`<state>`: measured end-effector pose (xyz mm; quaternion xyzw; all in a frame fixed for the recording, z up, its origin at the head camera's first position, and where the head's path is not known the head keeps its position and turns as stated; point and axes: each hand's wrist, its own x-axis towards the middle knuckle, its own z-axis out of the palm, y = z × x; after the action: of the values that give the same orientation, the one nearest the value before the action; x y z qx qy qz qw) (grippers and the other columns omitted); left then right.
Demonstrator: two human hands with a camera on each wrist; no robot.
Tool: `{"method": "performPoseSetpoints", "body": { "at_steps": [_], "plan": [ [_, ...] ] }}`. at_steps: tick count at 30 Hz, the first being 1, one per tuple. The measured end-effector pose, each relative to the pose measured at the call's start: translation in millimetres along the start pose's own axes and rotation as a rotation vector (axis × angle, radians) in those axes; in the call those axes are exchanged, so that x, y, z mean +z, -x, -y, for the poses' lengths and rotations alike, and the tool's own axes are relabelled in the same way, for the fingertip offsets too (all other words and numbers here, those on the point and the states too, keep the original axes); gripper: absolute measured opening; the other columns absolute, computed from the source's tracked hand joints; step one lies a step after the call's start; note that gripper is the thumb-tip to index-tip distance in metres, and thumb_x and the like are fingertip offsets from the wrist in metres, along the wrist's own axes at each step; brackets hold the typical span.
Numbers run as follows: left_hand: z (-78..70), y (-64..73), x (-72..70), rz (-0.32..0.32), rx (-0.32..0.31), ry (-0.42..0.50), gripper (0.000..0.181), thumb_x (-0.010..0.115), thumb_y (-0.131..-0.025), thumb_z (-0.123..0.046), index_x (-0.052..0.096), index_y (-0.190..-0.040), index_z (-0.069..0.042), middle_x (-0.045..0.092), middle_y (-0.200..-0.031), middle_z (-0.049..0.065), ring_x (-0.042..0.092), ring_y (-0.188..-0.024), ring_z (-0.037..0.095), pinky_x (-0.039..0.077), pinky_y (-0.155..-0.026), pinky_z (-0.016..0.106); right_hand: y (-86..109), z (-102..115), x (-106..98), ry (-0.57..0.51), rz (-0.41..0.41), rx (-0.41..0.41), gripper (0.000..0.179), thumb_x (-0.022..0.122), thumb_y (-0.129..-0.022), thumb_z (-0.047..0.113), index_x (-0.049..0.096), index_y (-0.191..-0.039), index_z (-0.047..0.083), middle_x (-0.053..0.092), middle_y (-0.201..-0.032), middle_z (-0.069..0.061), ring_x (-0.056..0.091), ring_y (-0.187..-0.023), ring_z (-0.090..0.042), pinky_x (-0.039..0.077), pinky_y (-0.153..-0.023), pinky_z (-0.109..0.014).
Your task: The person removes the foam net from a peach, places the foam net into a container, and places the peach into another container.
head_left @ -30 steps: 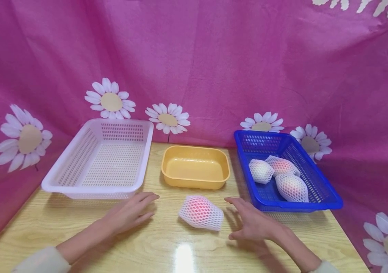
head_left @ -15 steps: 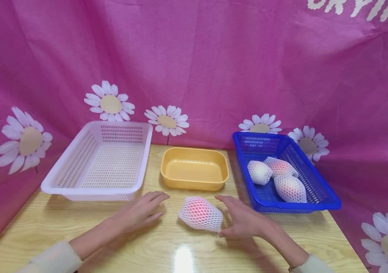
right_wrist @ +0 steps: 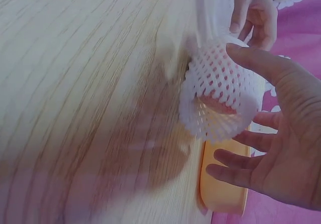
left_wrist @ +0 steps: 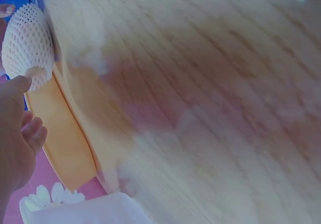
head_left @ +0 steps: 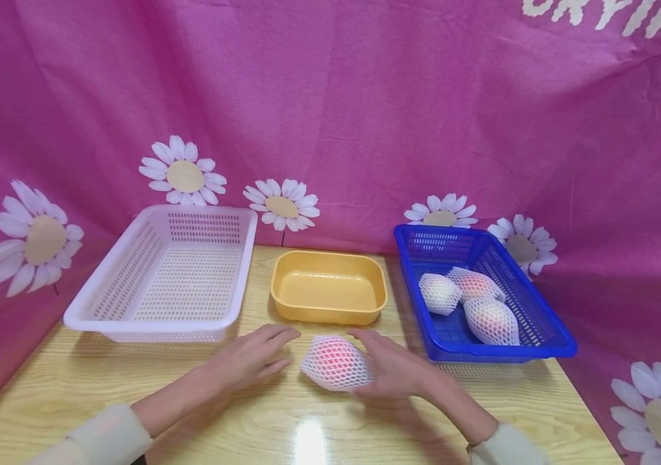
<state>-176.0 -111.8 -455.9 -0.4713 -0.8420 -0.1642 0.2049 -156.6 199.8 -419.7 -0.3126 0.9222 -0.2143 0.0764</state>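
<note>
On the table in front of me lies a round reddish fruit in a white foam net sleeve [head_left: 333, 365]. My right hand [head_left: 397, 368] is at its right end, thumb and fingers spread around the loose end of the net. In the right wrist view the thumb lies over the net and the other fingers [right_wrist: 235, 176] are only loosely bent; firm contact cannot be made out. To the fruit's left, my left hand [head_left: 249, 358] hovers with fingers extended toward it, a small gap between them in the head view.
Behind the fruit stands a yellow plastic tub [head_left: 328, 315]. A white slotted basket [head_left: 185, 284] is at the left. At the right, a blue basket [head_left: 499, 352] holds three net-wrapped fruits [head_left: 492, 321]. A pink flowered cloth [head_left: 330, 116] hangs behind the table.
My right hand has moved left from beside the fruit to around its right end. The left hand has moved right, nearer the fruit. The fruit lies about where it was.
</note>
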Motion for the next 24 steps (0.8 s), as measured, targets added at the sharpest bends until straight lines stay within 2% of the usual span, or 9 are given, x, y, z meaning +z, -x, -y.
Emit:
{"method": "performPoseSetpoints", "body": {
  "at_steps": [5, 10, 18, 24],
  "plan": [
    [-2.5, -5.4, 2.5, 0.029, -0.012, 0.035, 0.050, 0.076, -0.088, -0.018, 0.057, -0.131, 0.000, 0.062, -0.127, 0.016, 0.060, -0.116, 0.028, 0.053, -0.096, 0.038, -8.1, 2.7, 4.9, 0.012, -0.004, -0.008, 0.101, 0.091, -0.069, 0.034, 0.037, -0.148, 0.000, 0.051, -0.139, -0.018, 0.050, -0.126, -0.032, 0.041, -0.107, -0.048],
    [-4.4, -10.0, 5.0, 0.011, 0.006, 0.052, 0.049, 0.077, -0.088, -0.018, 0.058, -0.130, 0.000, 0.062, -0.126, 0.015, 0.060, -0.115, 0.026, 0.053, -0.095, 0.036, -16.3, 5.2, 7.9, 0.034, -0.012, -0.029, 0.103, 0.092, -0.068, 0.035, 0.037, -0.147, -0.002, 0.053, -0.135, -0.019, 0.053, -0.123, -0.031, 0.043, -0.105, -0.047],
    [-7.5, -14.5, 7.5, -0.014, 0.038, 0.063, 0.047, 0.076, -0.088, -0.018, 0.058, -0.128, -0.001, 0.063, -0.124, 0.011, 0.061, -0.112, 0.024, 0.053, -0.094, 0.033, -26.9, 11.3, 14.0, -0.028, 0.007, -0.032, 0.102, 0.091, -0.069, 0.034, 0.037, -0.149, 0.003, 0.054, -0.132, -0.012, 0.053, -0.118, -0.022, 0.047, -0.101, -0.042],
    [-9.2, -18.4, 9.0, -0.008, 0.040, 0.072, 0.045, 0.073, -0.090, -0.020, 0.058, -0.129, -0.004, 0.062, -0.125, 0.009, 0.061, -0.113, 0.022, 0.052, -0.095, 0.032, -31.1, 13.4, 18.5, -0.068, 0.007, -0.029, 0.090, 0.087, -0.070, 0.026, 0.042, -0.144, 0.006, 0.056, -0.125, -0.009, 0.057, -0.108, -0.018, 0.051, -0.093, -0.037]
  ]
}}
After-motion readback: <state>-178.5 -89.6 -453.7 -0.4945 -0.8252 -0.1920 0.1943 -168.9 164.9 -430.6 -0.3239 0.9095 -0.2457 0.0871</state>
